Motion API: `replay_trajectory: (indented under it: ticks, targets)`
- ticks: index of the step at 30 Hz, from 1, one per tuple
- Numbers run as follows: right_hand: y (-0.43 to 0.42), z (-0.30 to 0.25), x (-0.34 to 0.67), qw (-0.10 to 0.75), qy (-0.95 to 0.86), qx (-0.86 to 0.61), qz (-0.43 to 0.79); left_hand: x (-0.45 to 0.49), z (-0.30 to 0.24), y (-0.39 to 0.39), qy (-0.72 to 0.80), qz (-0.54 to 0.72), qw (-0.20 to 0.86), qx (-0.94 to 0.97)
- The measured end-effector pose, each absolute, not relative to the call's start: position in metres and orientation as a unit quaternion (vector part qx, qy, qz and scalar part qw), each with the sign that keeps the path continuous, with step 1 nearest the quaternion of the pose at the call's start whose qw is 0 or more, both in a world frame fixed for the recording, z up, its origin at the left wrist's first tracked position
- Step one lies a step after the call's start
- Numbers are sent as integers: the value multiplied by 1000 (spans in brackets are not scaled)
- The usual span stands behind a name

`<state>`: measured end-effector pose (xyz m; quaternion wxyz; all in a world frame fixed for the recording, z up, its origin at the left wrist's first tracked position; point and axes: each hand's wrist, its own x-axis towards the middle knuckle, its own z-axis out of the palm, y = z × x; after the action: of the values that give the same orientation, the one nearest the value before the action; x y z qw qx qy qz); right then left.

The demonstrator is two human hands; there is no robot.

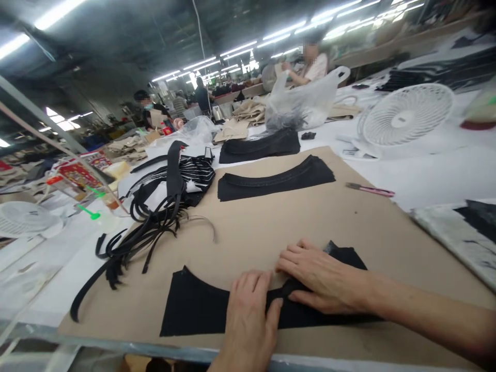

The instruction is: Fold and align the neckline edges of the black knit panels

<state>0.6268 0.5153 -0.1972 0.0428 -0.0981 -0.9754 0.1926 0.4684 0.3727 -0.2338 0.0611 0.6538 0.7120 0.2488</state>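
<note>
A curved black fabric piece (194, 305) lies near the front edge of a tan cardboard sheet (271, 227). My left hand (248, 315) rests flat on its middle, fingers together and stretched forward. My right hand (321, 279) lies flat on the right part of the same piece, fingers extended leftward, thumb pressing the fabric. Neither hand grips anything. Further back on the cardboard lies a stack of similar curved black pieces (275, 178), with another stack (259, 146) behind it.
A tangle of black strips and striped fabric (163, 206) lies at the left. A pink-handled tool (370, 189) and a white desk fan (403, 116) are on the right, a clear plastic bag (306, 98) behind. Other people work at far tables.
</note>
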Motion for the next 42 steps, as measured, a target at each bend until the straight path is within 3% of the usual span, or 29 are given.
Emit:
replay_trajectory:
  ticks: [4,12,15,19,22,29,36,42]
  targets:
    - [520,-193,627,10,-975,-106,193,485,-231,392,716,232,160,639]
    - [533,-200,629,5,-960,-99,263,487,-221,400,715,236,204,625]
    - [534,-208,638,43,-955,-82,283,493,-236,391,699,235,128,663]
    - [533,-218,649,69,-976,-13,208,505,-275,373,647,268,-144,699]
    - [531,-221,654,72,-986,27,149,506,-295,364,625,271,-214,700]
    - [539,-208,656,93,-968,-62,223,481,-265,371,619,263,-62,737]
    - [553,-202,654,20,-977,-63,205,512,-228,409,725,232,131,636]
    - [562,-203,664,24,-972,-57,227,523,-227,420,698,245,210,640]
